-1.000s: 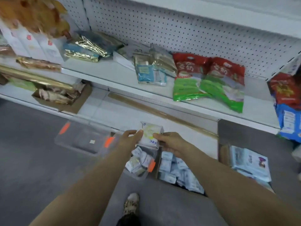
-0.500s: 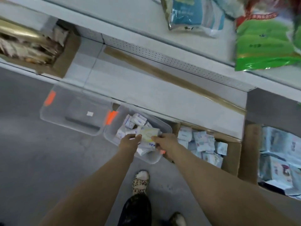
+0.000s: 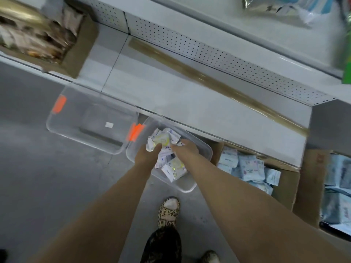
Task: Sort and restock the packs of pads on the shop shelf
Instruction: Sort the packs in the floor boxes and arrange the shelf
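Both hands are working below the lower shelf (image 3: 190, 103), inside the clear bin (image 3: 191, 187) at mid-frame: I am judging this the sorting step, my left hand (image 3: 146, 157) gripping a yellow-white pack of pads (image 3: 157, 141) above the heap (image 3: 173, 171), needing release there next. Blur is hiding the fingertips of my right hand (image 3: 185, 149), so I cannot tell whether they are pinching it too.

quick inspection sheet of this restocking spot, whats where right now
surface: white lower shelf with a brown strip along it
job's things: clear bin of loose packs; cardboard box of blue packs beside it
clutter: second clear bin with a white sticker
hands: left hand grips a yellow-printed pack; right hand in the bin, grip unclear
cables: nothing seen
surroundings: grey floor, perforated shelf back
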